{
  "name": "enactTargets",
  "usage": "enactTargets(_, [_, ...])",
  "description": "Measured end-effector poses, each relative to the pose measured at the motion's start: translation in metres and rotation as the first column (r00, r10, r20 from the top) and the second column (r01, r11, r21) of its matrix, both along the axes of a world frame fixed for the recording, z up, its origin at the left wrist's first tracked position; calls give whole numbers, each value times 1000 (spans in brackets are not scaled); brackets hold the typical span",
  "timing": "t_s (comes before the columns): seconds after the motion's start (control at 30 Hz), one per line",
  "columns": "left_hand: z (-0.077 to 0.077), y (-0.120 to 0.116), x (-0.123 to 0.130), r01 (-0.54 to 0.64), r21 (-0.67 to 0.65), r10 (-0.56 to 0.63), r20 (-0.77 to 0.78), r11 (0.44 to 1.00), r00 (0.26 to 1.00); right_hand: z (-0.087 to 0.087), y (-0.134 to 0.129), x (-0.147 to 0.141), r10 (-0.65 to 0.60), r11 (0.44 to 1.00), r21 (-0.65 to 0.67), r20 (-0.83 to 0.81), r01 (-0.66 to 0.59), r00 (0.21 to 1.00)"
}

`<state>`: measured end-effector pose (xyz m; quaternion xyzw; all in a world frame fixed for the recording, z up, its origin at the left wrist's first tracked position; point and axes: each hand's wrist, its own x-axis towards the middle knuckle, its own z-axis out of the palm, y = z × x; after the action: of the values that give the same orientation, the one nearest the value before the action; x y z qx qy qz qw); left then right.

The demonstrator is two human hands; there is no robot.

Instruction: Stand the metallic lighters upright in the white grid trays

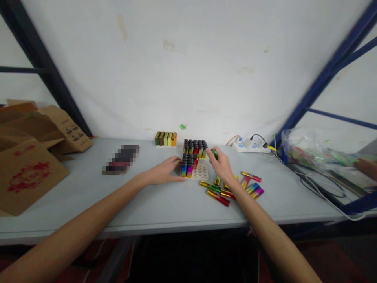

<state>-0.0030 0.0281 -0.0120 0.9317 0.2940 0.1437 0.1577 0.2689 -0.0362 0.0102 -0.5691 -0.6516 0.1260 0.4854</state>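
My left hand (165,171) is at the left side of a white tray (202,173) with round holes, thumb along its front edge and fingers curled toward its back corner. Shiny multicoloured lighters (187,167) stand upright in the tray's left part; holes show on its right. Above the tray's right side, my right hand (219,161) is closed on a green lighter (215,154), partly hidden by the fingers. Loose metallic lighters (218,197) in red, gold, green, blue and purple lie under and around my right forearm.
Behind the tray stands another group of upright lighters (195,147); a further block of green-to-orange lighters (165,139) is by the wall. Cardboard boxes (32,177) occupy the left. A power strip (250,146) with cables and a blue metal frame (321,86) are at right, with another person's hand (366,167) beyond.
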Motion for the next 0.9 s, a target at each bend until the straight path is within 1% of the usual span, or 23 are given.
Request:
enactTargets(0.1, [1, -1, 1, 2, 3, -2, 3, 1000, 1000, -2, 0, 1, 77, 997, -8, 8, -77, 997])
enactTargets(0.17, [0, -1, 1, 1, 7, -1, 5, 1000, 1000, -2, 1, 1, 112, 992, 50, 72, -115, 991])
enactTargets(0.23, [0, 0, 1, 4, 9, -4, 10, 1000, 1000, -1, 2, 1, 128, 980, 127, 170, -150, 977])
enactTargets(0.27, [-1, 0, 1, 8, 12, -8, 13, 1000, 1000, 0, 1, 1, 133, 975, 145, 220, -167, 966])
enactTargets(0.3, [-1, 0, 1, 13, 15, -13, 18, 1000, 1000, 0, 1, 1, 140, 974, 139, 262, -181, 955])
enactTargets(0.37, [-2, 0, 0, 18, 19, -18, 27, 1000, 999, 1, -1, 1, 166, 977, 79, 304, -198, 938])
enactTargets(0.47, [-2, 1, 0, 13, 7, -14, 30, 1000, 999, 0, -3, 0, 223, 973, 1, 263, -231, 939])
enactTargets(0.57, [-2, 1, 0, 11, 0, -11, 33, 1000, 999, -3, -2, 0, 299, 954, -41, 219, -298, 929])
enactTargets(0.77, [0, 0, 1, 27, 12, -27, 44, 1000, 999, -10, 3, -1, 330, 937, -24, 377, -347, 865])
enactTargets(0.83, [0, 0, 1, 23, 4, -23, 38, 1000, 999, -12, 5, -3, 340, 935, -32, 370, -354, 865])
enactTargets(0.9, [1, 0, 1, 20, -2, -20, 28, 1000, 999, -12, 6, -7, 323, 943, -34, 331, -331, 887])
